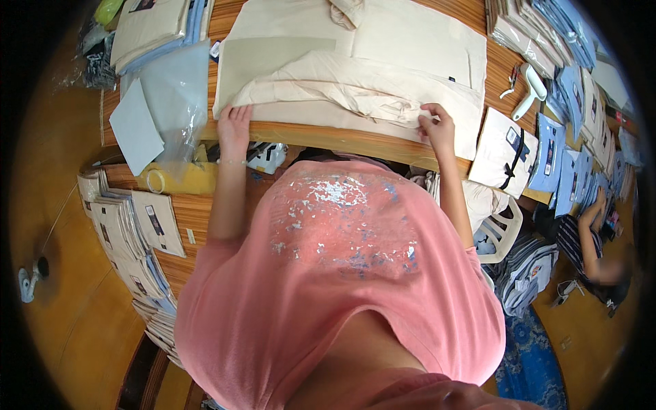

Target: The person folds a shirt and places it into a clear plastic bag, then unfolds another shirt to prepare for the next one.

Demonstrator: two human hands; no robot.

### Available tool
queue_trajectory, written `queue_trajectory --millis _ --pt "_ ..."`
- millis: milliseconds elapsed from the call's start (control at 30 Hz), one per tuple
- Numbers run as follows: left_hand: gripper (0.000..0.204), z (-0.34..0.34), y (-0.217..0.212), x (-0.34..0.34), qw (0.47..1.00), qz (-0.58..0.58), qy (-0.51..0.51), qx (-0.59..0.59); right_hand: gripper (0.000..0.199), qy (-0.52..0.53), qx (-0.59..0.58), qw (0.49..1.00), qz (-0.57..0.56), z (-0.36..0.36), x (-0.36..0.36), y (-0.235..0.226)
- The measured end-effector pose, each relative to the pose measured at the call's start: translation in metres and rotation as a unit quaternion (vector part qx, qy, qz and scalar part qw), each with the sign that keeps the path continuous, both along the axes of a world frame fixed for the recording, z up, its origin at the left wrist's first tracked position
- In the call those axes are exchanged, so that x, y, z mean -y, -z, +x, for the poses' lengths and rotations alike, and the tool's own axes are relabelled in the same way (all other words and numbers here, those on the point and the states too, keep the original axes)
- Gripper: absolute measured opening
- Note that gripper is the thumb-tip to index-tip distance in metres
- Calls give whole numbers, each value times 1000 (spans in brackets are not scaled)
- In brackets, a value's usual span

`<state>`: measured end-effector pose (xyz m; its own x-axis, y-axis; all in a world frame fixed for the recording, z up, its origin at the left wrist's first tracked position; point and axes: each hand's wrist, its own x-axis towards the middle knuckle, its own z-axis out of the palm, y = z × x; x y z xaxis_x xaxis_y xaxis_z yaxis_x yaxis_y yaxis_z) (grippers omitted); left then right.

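A cream garment [410, 51] lies spread over the wooden table in front of me, with a loosely folded, creased strip [328, 85] running along its near side. A flat grey-green rectangular sheet [266, 58] rests on its left part, partly covered by that strip. At the near left corner my left hand [234, 130] lies with its fingers stretched over the cloth; its thumb is hidden. My right hand [437, 126] pinches the cloth at the right end of the strip, thumb and fingers bent together. A bunched part of the garment [347, 12] sits at the far edge.
Clear plastic bags [174, 96] and a white card [137, 126] are at left, near stacked folded garments [150, 31]. A white lint roller [529, 92] and a folded garment with a black ribbon [502, 150] lie at right. Another person [591, 253] works at far right.
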<state>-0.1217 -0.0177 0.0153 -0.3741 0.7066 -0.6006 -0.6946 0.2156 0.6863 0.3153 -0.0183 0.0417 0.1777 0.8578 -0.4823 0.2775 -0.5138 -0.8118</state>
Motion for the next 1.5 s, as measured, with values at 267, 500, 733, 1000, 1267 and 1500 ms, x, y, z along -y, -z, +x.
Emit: queue_trajectory --millis 267,500,733,1000,1267,1500 --pt "63 73 -61 -68 737 202 317 -562 24 -113 264 945 156 62 -72 -14" --pt "51 137 -12 -292 450 162 530 -701 24 -234 316 879 269 81 -186 24" --pt "40 100 33 -347 606 119 30 -786 34 -124 554 742 356 124 -225 56" --pt "43 63 0 -308 681 77 303 -662 30 -311 643 700 16 116 -225 -12" --pt "20 30 -92 -140 739 199 221 -604 24 -123 285 913 265 177 -76 -48" --pt "27 78 -54 -17 633 248 158 -716 43 -52 166 962 212 157 25 3"
